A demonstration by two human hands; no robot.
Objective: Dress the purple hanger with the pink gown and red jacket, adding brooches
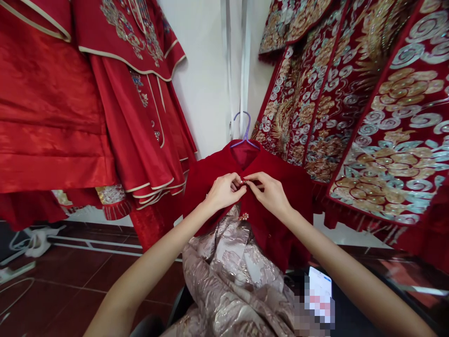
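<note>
A dark red velvet jacket (284, 187) hangs on a purple hanger (245, 133) in front of me. My left hand (222, 192) and my right hand (268, 192) meet at its front just below the collar. Both pinch a small gold button clasp (242, 180) between thumb and fingers. A second gold clasp (243, 216) sits lower on the jacket's front edge. Under the jacket lies a pale pink and silver brocade garment (231, 276).
Red satin robes with gold trim (105, 93) hang at the left. Heavily embroidered red and gold gowns (368, 103) hang at the right. A white wall (206, 79) stands behind. White hangers (31, 241) lie on the dark red tiled floor (70, 281). A phone (320, 295) rests at the lower right.
</note>
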